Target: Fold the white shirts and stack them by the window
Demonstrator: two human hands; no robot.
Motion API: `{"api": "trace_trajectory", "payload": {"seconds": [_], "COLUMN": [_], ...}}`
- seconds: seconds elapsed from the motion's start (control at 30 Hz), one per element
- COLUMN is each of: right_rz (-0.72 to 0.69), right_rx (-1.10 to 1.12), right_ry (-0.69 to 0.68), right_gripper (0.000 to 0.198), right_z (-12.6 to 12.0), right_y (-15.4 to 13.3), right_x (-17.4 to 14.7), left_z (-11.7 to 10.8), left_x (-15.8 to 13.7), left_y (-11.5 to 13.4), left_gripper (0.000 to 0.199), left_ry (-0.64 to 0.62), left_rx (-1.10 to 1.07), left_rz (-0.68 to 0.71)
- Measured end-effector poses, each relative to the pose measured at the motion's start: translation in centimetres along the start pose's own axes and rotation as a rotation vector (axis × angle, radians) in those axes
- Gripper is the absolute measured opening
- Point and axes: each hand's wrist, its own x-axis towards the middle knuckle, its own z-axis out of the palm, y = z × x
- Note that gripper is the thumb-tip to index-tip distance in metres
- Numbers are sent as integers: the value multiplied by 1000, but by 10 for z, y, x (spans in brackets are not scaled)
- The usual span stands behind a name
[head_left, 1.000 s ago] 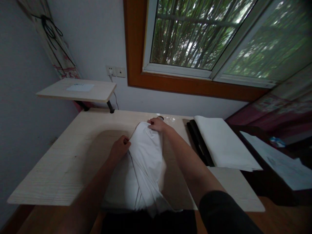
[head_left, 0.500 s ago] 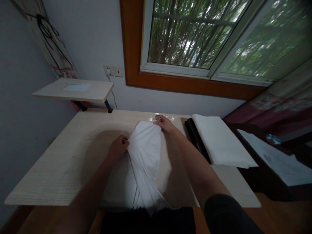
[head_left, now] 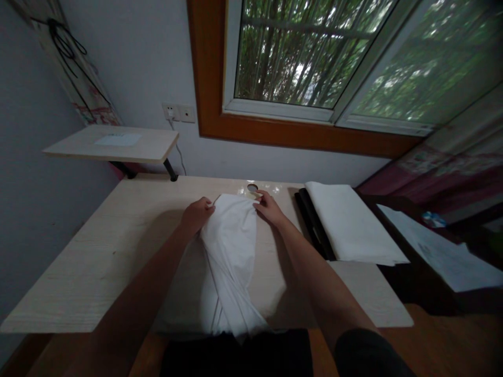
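Observation:
A white cloth garment (head_left: 231, 235) lies lengthwise on the wooden desk (head_left: 118, 262), narrow and creased, its near end hanging over the front edge by my lap. Its exact kind does not show. At its far left corner, my left hand (head_left: 197, 214) pinches the edge between thumb and fingers. My right hand (head_left: 270, 208) grips the far right corner, with the index finger raised a little. Between the hands the far end looks fairly smooth; lower down, folds cross each other.
A round cable hole (head_left: 252, 187) sits behind the cloth. To the right lie a folded white sheet (head_left: 349, 222) and a black object (head_left: 312, 222) beside it. A small raised shelf (head_left: 118, 142) stands at the back left, below a wall socket (head_left: 178, 112).
My left hand has moved away from me along the cloth's left edge to the far corner. My right hand has come slightly nearer, uncovering the cable hole.

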Motion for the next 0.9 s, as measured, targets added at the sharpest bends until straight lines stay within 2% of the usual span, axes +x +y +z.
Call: {"api": "trace_trajectory", "payload": {"seconds": [0.1, 0.2, 0.37, 0.6, 0.77, 0.9], "right_rz": [-3, 17, 89, 91, 4, -70], "right_rx": [7, -38, -132, -259, -333, -393], "right_ry": [14, 27, 110, 183, 171, 181], "right_gripper": [56, 55, 50, 48, 44, 42], "right_z": [3, 4, 3, 9, 8, 7], "right_y": [2, 1, -4, -11, -13, -18], "right_x": [-1, 0, 0, 0, -4, -9], "left_z": [15, 30, 40, 41, 38, 29], "left_x": [24, 45, 61, 58, 52, 30], "left_y": [12, 19, 17, 12, 10, 5], "left_gripper": [33, 32, 30, 24, 30, 37], "left_ry": [-6, 6, 52, 76, 75, 114], "left_rx": [-79, -104, -127, -158, -186, -184], "left_rz": [52, 41, -4, 26, 104, 154]}}
